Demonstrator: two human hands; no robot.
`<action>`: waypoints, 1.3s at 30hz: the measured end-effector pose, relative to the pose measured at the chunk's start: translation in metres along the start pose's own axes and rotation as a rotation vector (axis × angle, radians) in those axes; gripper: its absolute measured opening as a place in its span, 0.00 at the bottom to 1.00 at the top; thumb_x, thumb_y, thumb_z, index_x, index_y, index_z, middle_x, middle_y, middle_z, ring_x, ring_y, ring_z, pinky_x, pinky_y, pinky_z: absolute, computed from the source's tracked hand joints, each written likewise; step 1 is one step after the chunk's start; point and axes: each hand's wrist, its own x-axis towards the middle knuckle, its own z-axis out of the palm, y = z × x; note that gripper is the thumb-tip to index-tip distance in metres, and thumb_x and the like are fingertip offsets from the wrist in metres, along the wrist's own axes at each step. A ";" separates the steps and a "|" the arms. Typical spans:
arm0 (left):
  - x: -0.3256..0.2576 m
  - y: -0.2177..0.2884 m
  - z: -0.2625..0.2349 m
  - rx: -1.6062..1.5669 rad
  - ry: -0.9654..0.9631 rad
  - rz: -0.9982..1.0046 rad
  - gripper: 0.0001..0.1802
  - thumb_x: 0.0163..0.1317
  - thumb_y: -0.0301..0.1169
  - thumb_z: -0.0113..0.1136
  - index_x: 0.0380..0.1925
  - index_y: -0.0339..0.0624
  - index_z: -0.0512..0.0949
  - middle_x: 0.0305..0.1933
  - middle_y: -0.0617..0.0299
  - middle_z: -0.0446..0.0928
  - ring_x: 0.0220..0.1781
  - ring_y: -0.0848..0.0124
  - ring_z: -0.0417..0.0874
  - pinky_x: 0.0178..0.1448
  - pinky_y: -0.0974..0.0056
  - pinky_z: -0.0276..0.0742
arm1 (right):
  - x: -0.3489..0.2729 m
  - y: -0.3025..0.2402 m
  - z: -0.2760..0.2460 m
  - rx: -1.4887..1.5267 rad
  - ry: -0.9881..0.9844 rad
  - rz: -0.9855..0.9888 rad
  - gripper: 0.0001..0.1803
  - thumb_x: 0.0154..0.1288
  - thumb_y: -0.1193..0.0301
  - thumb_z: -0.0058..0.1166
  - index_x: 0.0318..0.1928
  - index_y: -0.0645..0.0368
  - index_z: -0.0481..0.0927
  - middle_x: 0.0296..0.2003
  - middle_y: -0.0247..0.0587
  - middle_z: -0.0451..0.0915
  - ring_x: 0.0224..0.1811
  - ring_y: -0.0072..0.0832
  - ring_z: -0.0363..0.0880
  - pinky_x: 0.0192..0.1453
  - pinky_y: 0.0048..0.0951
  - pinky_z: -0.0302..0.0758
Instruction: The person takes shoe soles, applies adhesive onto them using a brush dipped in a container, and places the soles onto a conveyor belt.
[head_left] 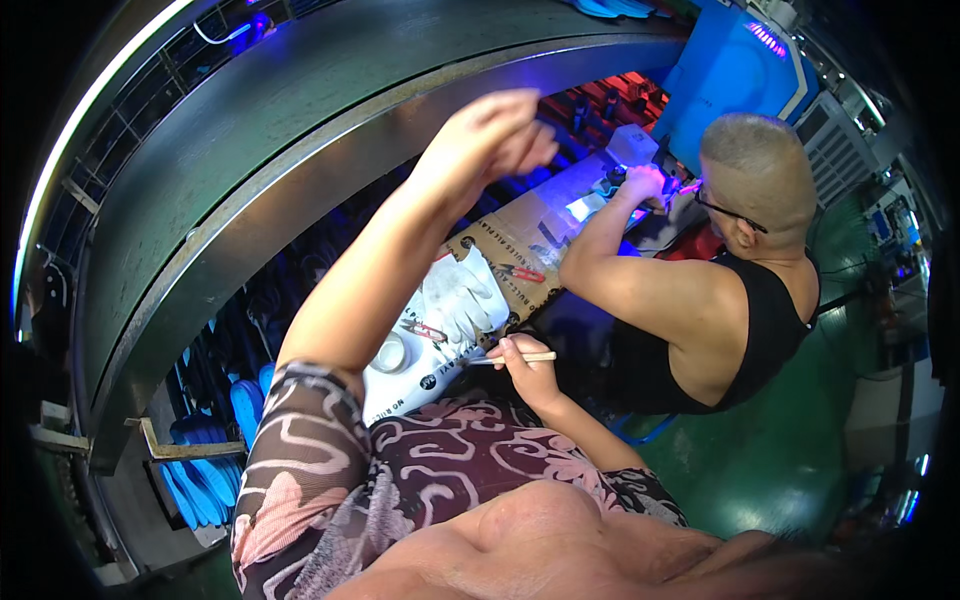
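Dim workshop lit in blue and violet

A broad curved grey metal hood (300, 110) arches from nine o'clock up to one o'clock, with a pale light strip (60, 160) along its outer rim. A blue machine housing (730, 75) stands at one o'clock. The green floor (790, 440) spreads at four o'clock. Stacked blue soles (205, 465) sit on racks at eight o'clock.

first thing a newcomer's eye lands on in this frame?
Probably the left hand, raised high at centre frame against the curved grey metal housing. Next, the right hand lower down, holding a thin pale stick beside a white glove on the cardboard-covered bench, where a co-worker sits at right.
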 end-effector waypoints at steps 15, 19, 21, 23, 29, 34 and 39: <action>-0.526 -0.061 -0.130 1.678 1.226 -0.848 0.22 0.49 0.27 0.55 0.47 0.34 0.70 0.42 0.46 0.75 0.45 0.51 0.76 0.50 0.56 0.71 | 0.029 0.018 0.055 0.007 -0.152 -0.014 0.18 0.68 0.67 0.42 0.28 0.67 0.79 0.23 0.38 0.78 0.27 0.22 0.74 0.36 0.22 0.70; -0.554 -0.069 -0.148 1.434 1.295 -0.909 0.10 0.49 0.27 0.53 0.32 0.34 0.72 0.30 0.47 0.76 0.33 0.53 0.78 0.38 0.58 0.73 | 0.046 0.034 0.082 -0.093 -0.224 -0.133 0.14 0.65 0.70 0.46 0.30 0.67 0.80 0.24 0.40 0.78 0.29 0.23 0.75 0.36 0.23 0.71; -0.560 -0.070 -0.146 1.566 1.237 -0.870 0.08 0.50 0.27 0.53 0.30 0.35 0.72 0.27 0.48 0.75 0.30 0.54 0.77 0.35 0.57 0.72 | 0.048 0.033 0.097 -0.197 -0.301 -0.129 0.12 0.64 0.71 0.47 0.30 0.65 0.80 0.24 0.40 0.78 0.28 0.24 0.75 0.34 0.24 0.71; -0.557 -0.071 -0.142 1.577 1.277 -0.794 0.07 0.50 0.28 0.53 0.29 0.35 0.72 0.24 0.51 0.74 0.28 0.55 0.77 0.33 0.56 0.71 | 0.052 0.037 0.112 -0.163 -0.317 -0.158 0.10 0.61 0.71 0.50 0.29 0.62 0.81 0.23 0.41 0.78 0.27 0.28 0.76 0.33 0.27 0.70; -0.540 -0.065 -0.142 1.517 1.233 -1.015 0.09 0.53 0.32 0.52 0.28 0.37 0.70 0.22 0.53 0.75 0.26 0.56 0.77 0.32 0.55 0.71 | 0.056 0.072 0.140 -0.315 -0.321 -0.410 0.09 0.51 0.68 0.58 0.22 0.60 0.79 0.17 0.41 0.75 0.21 0.40 0.72 0.30 0.35 0.68; -0.570 -0.069 -0.152 1.224 1.386 -0.680 0.16 0.56 0.31 0.49 0.43 0.35 0.65 0.27 0.53 0.76 0.28 0.64 0.78 0.31 0.61 0.71 | 0.057 0.057 0.131 -0.365 -0.406 -0.292 0.08 0.57 0.69 0.55 0.26 0.60 0.81 0.22 0.42 0.78 0.26 0.33 0.76 0.33 0.29 0.70; -0.512 -0.044 -0.107 -0.248 1.636 -0.363 0.17 0.55 0.36 0.57 0.42 0.38 0.71 0.31 0.61 0.76 0.24 0.73 0.74 0.29 0.68 0.73 | 0.050 0.045 0.112 -0.088 -0.327 0.002 0.15 0.65 0.65 0.48 0.31 0.64 0.80 0.27 0.37 0.78 0.30 0.21 0.73 0.37 0.23 0.70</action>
